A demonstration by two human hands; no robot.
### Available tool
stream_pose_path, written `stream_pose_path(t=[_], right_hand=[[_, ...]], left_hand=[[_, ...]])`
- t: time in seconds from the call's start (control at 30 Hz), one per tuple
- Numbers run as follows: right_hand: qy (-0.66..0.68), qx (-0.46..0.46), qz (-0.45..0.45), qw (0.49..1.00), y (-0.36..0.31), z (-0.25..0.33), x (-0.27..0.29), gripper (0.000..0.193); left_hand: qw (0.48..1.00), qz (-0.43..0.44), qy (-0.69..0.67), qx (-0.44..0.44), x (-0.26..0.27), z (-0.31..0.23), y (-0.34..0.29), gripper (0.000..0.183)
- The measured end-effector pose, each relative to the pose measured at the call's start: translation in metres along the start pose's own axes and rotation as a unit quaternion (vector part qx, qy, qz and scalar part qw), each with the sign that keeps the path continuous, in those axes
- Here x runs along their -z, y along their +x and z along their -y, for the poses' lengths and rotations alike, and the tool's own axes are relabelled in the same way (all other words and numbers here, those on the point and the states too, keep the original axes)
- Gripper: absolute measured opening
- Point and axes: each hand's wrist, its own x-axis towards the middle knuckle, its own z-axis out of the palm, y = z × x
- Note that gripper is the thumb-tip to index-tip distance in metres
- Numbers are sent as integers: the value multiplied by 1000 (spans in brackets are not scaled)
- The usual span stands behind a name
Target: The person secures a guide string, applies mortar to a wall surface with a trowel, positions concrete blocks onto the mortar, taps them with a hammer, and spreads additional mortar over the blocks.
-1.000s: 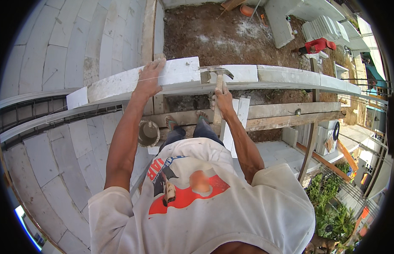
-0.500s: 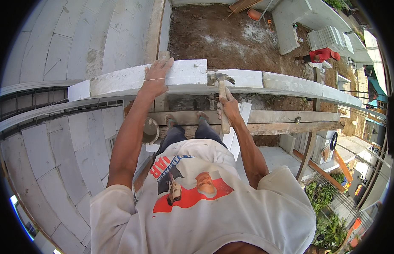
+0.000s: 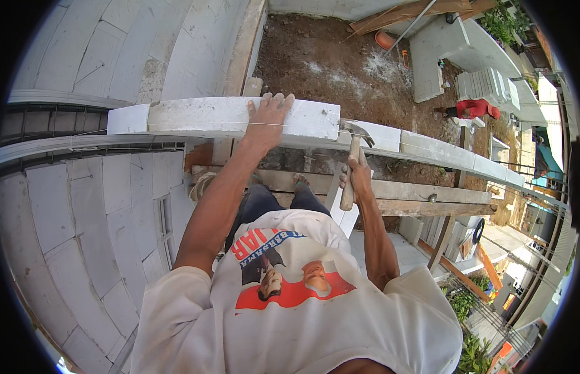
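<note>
A long white lightweight concrete block (image 3: 196, 117) lies on top of a narrow wall across the view. My left hand (image 3: 269, 117) rests on it near its right end, palm down, fingers spread toward the far edge. My right hand (image 3: 360, 176) is wrapped round the wooden handle of a claw hammer (image 3: 353, 153), held upright just right of the block. The hammer's metal head is at the block's right end face; whether it touches I cannot tell. A thin string (image 3: 212, 131) runs along the wall's near side.
Lower wall blocks (image 3: 436, 149) continue right. Under me, wooden planks (image 3: 402, 189) carry my feet. My left forearm partly hides a bucket (image 3: 201, 187). Tall block walls (image 3: 84, 237) stand at left. Beyond lies brown soil (image 3: 327, 50), where a person in red (image 3: 474, 108) bends near stacked blocks (image 3: 488, 87).
The whole view has shifted and tilted a little, so block and hands appear farther right. My left hand stays on the block, and the hammer head stays by its right end.
</note>
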Motion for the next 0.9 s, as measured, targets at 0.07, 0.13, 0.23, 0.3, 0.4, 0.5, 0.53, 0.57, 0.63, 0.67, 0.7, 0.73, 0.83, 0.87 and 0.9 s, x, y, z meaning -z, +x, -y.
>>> stream_pose_path(t=[0.07, 0.13, 0.23, 0.3, 0.4, 0.5, 0.53, 0.57, 0.63, 0.67, 0.7, 0.73, 0.83, 0.87, 0.9], right_hand=[[0, -7, -18, 1000, -6, 0, -5, 52], [-43, -12, -28, 999, -25, 8, -13, 54], [-101, 85, -126, 983, -59, 6, -50, 63], [-149, 163, -156, 963, -80, 2, -64, 68], [-223, 224, -162, 935, -98, -11, -81, 70], [-282, 258, -129, 915, -108, 4, -134, 71], [-371, 256, -93, 888, -101, 3, -143, 70], [-431, 285, -56, 854, -90, 2, -155, 69], [-508, 386, 23, 770, -64, 4, -189, 65], [-523, 411, 43, 745, -48, 4, -203, 66], [-538, 434, 61, 720, -35, 5, -216, 66], [-539, 448, 71, 710, -27, 12, -234, 68], [-547, 461, 72, 695, -25, 21, -269, 71], [-549, 469, 70, 689, -23, 24, -275, 73], [-550, 472, 62, 686, -19, 24, -275, 73]], left_hand=[[1000, 0, -17, 0, 2, -4, -1, 92], [999, 22, -26, 12, 10, -1, -7, 90], [996, 32, -79, -24, 16, 21, -14, 83], [995, 14, -93, -23, 30, 58, -28, 78], [995, -51, -90, 16, 37, 154, -53, 67], [996, -53, 4, 74, 48, 292, -78, 66], [996, -33, 15, 84, 58, 326, -82, 67], [995, -12, 25, 91, 72, 352, -83, 69], [994, 56, 26, 89, 85, 398, -86, 72], [995, 61, 19, 78, 89, 403, -85, 72], [994, 69, -5, 82, 94, 404, -81, 76], [993, 77, -27, 89, 98, 404, -79, 79], [996, 44, -19, 76, 104, 393, -79, 90], [997, 42, -21, 69, 104, 392, -82, 90], [995, 55, -10, 81, 103, 393, -81, 94]])
